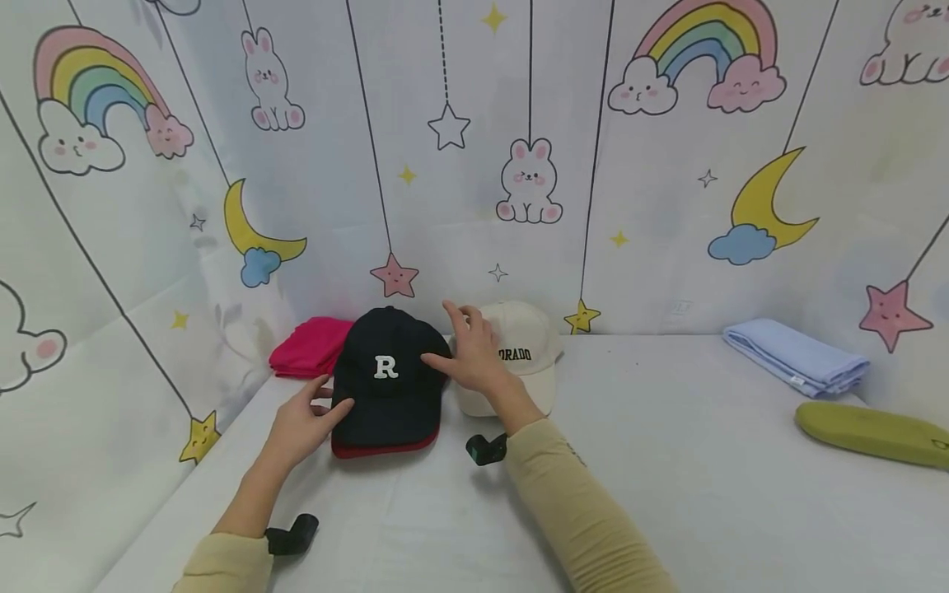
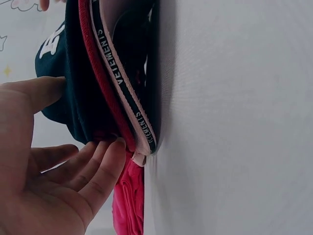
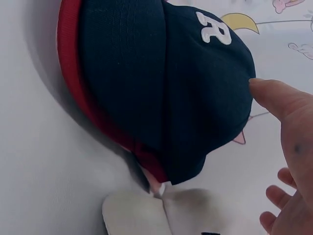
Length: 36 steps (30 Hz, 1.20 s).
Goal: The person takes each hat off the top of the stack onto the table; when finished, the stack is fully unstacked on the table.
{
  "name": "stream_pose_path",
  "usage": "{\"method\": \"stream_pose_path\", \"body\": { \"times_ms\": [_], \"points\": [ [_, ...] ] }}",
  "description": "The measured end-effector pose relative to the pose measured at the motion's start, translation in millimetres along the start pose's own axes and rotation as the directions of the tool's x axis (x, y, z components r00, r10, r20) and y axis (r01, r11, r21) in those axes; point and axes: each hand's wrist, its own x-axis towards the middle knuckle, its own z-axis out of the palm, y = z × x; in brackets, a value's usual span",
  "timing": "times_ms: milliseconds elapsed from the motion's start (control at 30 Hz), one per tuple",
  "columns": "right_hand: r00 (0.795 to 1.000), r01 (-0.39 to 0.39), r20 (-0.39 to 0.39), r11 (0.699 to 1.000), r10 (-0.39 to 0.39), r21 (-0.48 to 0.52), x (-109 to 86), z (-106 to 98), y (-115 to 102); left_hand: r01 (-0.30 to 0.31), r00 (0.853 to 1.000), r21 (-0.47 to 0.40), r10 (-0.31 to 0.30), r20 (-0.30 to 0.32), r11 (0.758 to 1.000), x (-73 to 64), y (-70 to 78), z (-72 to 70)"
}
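A dark navy baseball cap (image 1: 387, 362) with a white R and a red-edged brim sits on the white table, its front facing me. My left hand (image 1: 300, 420) is at its left side: in the left wrist view the thumb (image 2: 46, 90) overlaps the cap and the fingertips (image 2: 117, 147) meet its lower edge, thumb and fingers well apart. On the cap's other side, my right hand (image 1: 474, 354) spreads its fingers, the thumb tip (image 3: 259, 88) right at the crown. Partly behind that hand stands a cream cap (image 1: 534, 383) with dark lettering.
Folded bright pink cloth (image 1: 310, 347) lies behind the navy cap at left. At the far right are a folded light blue cloth (image 1: 797, 358) and a long green object (image 1: 875, 435). A patterned white curtain (image 1: 460, 206) closes off the table's back and left side.
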Motion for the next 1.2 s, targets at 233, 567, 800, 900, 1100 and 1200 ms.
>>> {"method": "stream_pose_path", "body": {
  "times_ms": [233, 567, 800, 900, 1100, 1200],
  "points": [
    [1.000, -0.003, 0.006, 0.999, 0.003, 0.054, 2.0, 6, -7, 0.011, 1.000, 0.003, -0.011, 0.022, 1.000, 0.6, -0.5, -0.2],
    [1.000, -0.024, 0.014, 0.990, 0.022, 0.136, 3.8, 18, -13, 0.024, 0.999, -0.050, -0.023, 0.028, 0.998, -2.4, 1.2, -0.4],
    [0.998, -0.053, 0.030, 0.985, 0.049, 0.163, 3.1, 27, -10, 0.032, 0.999, -0.094, -0.028, 0.043, 0.995, -2.2, 1.9, -1.7],
    [0.997, -0.067, 0.040, 0.983, 0.061, 0.172, 3.3, 30, -8, 0.032, 0.998, -0.104, -0.027, 0.047, 0.994, -0.9, 0.8, -1.7],
    [0.996, -0.085, 0.054, 0.974, 0.075, 0.210, 3.1, 34, -6, 0.039, 0.998, -0.124, -0.033, 0.053, 0.992, -1.1, 0.4, -1.7],
    [0.994, -0.102, 0.068, 0.968, 0.088, 0.230, 2.1, 35, -5, 0.045, 0.998, -0.123, -0.038, 0.057, 0.991, -1.3, 0.7, -2.4]
  ]
}}
